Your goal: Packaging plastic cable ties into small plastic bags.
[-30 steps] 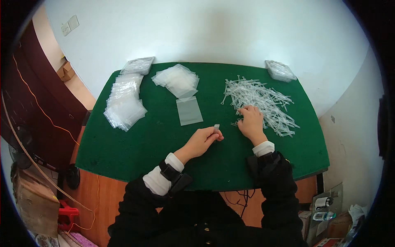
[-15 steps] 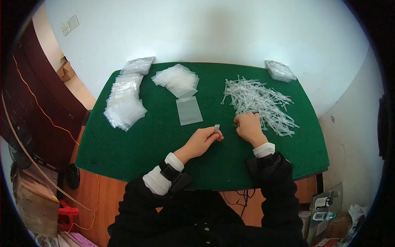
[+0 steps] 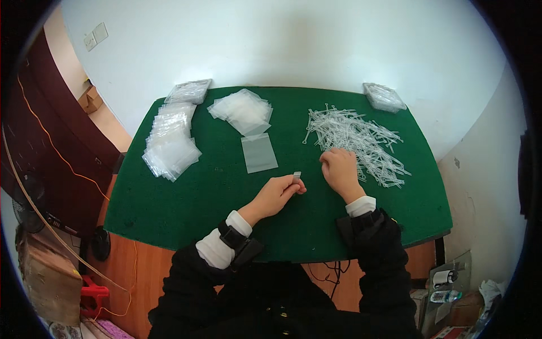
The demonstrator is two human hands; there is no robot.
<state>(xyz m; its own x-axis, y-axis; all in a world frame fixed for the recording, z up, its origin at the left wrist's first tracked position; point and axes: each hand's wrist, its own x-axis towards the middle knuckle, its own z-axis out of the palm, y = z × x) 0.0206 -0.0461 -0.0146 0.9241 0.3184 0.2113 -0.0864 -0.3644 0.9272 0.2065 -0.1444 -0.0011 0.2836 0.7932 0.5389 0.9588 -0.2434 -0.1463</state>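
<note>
My left hand (image 3: 276, 195) is closed near the middle of the table, and a small translucent grey piece (image 3: 297, 175) sticks up between thumb and fingers. The rest of that piece is hidden in the hand. My right hand (image 3: 340, 170) is curled at the near left edge of a pile of thin clear plastic sticks with looped ends (image 3: 353, 135). Its fingertips point down and what they pinch, if anything, is hidden. One flat clear plastic bag (image 3: 260, 153) lies beyond my left hand, below a loose heap of similar bags (image 3: 244, 110).
At the left, a fanned row of filled clear bags (image 3: 172, 138) leads back to a stack of bags (image 3: 190, 90). Another stack of clear packs (image 3: 384, 97) sits at the back right corner. A white wall (image 3: 254, 45) borders the far edge of the green table (image 3: 164, 212).
My right hand has shifted slightly away from me and to the left, at the pile's edge. My left hand stays almost still with the grey piece.
</note>
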